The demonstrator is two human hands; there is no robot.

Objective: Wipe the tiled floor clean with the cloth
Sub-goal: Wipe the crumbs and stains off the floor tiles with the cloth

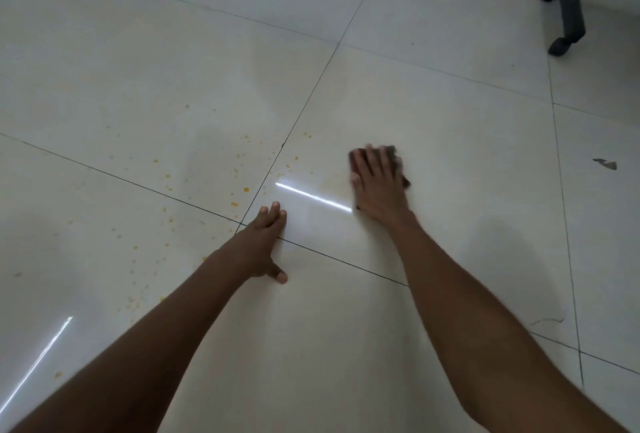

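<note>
A glossy cream tiled floor (433, 114) with dark grout lines fills the view. My right hand (377, 187) lies flat with straight fingers on a dark brown cloth (398, 159), pressing it to the tile; most of the cloth is hidden under the hand. My left hand (266, 245) rests flat on the floor at a grout crossing, fingers straight, thumb spread, holding nothing. Orange-yellow spots (239, 162) are scattered over the tiles left of the cloth and down toward the lower left.
A black chair leg with its castor (564, 34) stands at the upper right, beside a white base along the far edge. A small dark scrap (606, 164) lies on the tile at the right. Light streaks reflect off the floor.
</note>
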